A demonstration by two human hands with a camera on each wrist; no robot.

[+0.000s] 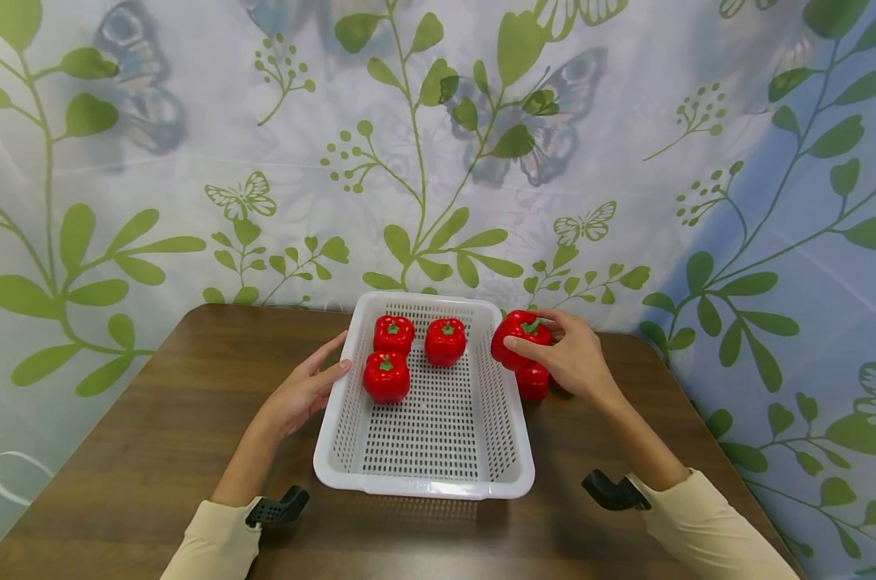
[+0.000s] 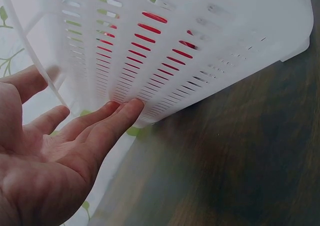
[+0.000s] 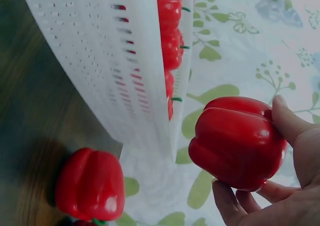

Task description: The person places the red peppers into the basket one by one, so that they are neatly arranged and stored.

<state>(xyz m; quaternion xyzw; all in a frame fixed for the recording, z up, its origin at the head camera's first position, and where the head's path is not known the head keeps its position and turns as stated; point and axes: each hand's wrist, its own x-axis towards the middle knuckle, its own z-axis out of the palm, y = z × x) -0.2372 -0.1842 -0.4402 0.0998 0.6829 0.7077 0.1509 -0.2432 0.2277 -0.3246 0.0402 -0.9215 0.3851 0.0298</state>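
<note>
My right hand (image 1: 579, 354) grips a red bell pepper (image 1: 514, 338) with a green stem, thumb on one side and fingers on the other. The right wrist view shows this pepper raised beside the basket, above rim height. A white perforated plastic basket (image 1: 438, 487) stands in the middle. Three red bell peppers sit in its far part, one at the back left (image 1: 394, 332), one at the back right (image 1: 445, 343) and one in front on the left (image 1: 386, 379). My left hand (image 1: 300, 395) touches the basket's left side, its fingers extended along the outer wall.
Outside the basket's right wall, another red bell pepper (image 3: 90, 186) lies on the dark wooden table (image 1: 170, 427), partly hidden below the right hand in the head view. A further red piece shows at the bottom edge of the right wrist view. Leaf-patterned cloth (image 1: 300, 145) hangs behind.
</note>
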